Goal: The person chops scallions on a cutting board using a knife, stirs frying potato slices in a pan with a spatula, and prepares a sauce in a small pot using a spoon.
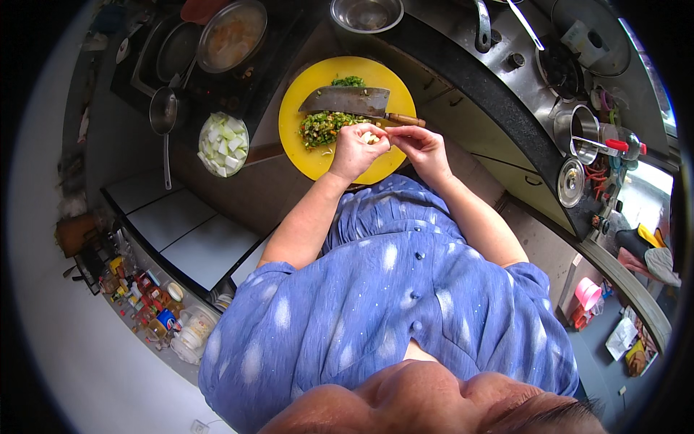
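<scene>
Over the near part of a round yellow cutting board (293,154), my left hand (355,152) is closed around several pale pieces that look like garlic cloves (370,138). My right hand (423,151) meets it, thumb and fingertips pinched together close to the left fingertips. Whatever lies between the right fingertips is too small to make out. Just beyond both hands a cleaver (347,101) lies flat on the board, its wooden handle (406,119) pointing right. Chopped green and orange vegetables (328,129) are heaped on the near side of the blade, with chopped greens (348,81) on its far side.
A bowl of cut pale vegetable chunks (223,145) stands at left, near a small pan (164,111) and a bowl of orange pieces in liquid (232,37). A steel bowl (367,13) sits ahead on the dark counter edge (488,70). At right are a stove (501,70) and steel pot (583,130).
</scene>
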Action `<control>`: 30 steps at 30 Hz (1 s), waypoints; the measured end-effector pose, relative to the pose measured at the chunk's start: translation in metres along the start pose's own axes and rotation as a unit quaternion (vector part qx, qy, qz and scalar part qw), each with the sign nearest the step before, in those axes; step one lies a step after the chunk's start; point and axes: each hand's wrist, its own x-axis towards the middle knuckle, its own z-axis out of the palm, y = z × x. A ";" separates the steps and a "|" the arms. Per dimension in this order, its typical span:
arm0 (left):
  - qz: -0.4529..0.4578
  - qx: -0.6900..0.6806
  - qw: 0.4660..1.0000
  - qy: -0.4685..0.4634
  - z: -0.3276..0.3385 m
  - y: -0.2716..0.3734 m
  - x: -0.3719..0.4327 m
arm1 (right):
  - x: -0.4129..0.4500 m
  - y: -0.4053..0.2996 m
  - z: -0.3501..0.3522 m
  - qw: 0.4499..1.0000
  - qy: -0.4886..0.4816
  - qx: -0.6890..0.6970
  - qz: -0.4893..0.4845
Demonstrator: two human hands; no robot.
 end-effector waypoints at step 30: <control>0.115 0.036 0.992 0.046 0.004 -0.008 0.008 | 0.004 0.000 0.006 0.999 0.019 0.030 -0.015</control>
